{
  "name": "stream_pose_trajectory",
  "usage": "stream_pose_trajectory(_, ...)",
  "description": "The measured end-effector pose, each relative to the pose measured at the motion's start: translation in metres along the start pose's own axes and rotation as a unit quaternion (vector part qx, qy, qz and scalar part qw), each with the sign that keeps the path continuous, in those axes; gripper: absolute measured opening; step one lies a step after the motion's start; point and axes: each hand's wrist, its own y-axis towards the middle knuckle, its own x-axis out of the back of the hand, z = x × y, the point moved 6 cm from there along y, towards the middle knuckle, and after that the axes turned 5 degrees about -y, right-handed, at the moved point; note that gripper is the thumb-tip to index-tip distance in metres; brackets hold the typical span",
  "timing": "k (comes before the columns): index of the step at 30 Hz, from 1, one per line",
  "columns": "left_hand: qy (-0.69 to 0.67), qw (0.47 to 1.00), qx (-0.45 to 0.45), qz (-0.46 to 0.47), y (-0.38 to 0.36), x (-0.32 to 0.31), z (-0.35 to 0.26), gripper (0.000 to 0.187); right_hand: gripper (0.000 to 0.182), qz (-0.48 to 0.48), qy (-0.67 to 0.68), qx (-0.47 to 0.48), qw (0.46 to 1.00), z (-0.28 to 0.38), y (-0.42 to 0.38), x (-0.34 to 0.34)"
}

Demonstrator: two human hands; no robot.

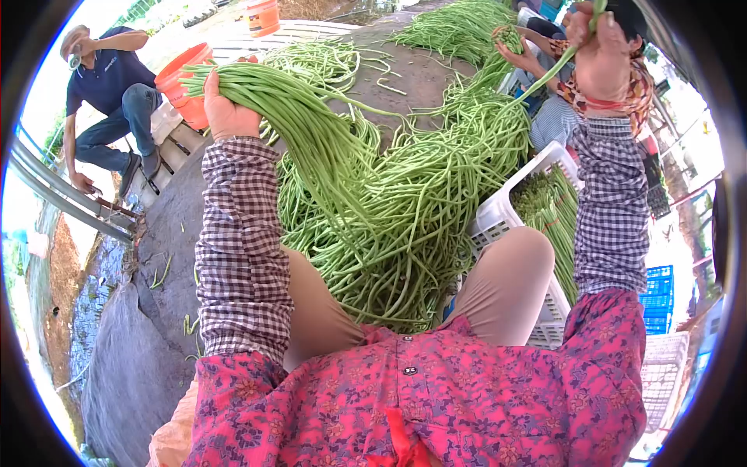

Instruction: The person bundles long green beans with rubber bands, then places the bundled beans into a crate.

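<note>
My left hand [230, 115] is closed around a thick bunch of long green beans [303, 136], whose ends hang down to the right over the heap. Raised at the upper right, my right hand [603, 66] pinches one long bean [548, 75] that slants down towards the pile. A large tangled pile of long beans [436, 183] lies in front of my knees. To its right stands a white crate [498, 210] with bundled beans [554, 210] inside.
A person [117, 93] sits at the upper left beside an orange bucket [175, 78]; another bucket [263, 17] is farther back. Behind my right hand, a co-worker [556, 117] holds beans. Blue crates [658, 300] and a pale crate [664, 373] stand at the right.
</note>
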Motion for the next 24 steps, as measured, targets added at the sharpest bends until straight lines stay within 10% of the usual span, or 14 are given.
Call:
stream_pose_trajectory(5,0.082,0.993,-0.089,-0.001,-0.016,-0.032,0.001,0.024,0.037,0.098,-0.218,-0.172,0.956,-0.068,-0.083,-0.063)
stream_pose_trajectory(11,0.155,0.976,0.066,0.137,-0.067,-0.099,0.054,0.038,0.045,0.133,-0.197,-0.254,0.937,-0.067,-0.083,-0.135)
stream_pose_trajectory(19,0.237,0.902,0.239,0.271,-0.123,-0.117,0.128,0.059,0.051,0.256,0.096,-0.334,0.902,-0.065,-0.049,-0.233)
stream_pose_trajectory(24,0.25,0.865,0.336,0.276,-0.14,-0.108,0.157,0.082,0.05,0.106,0.242,-0.291,0.92,-0.054,-0.059,-0.234)
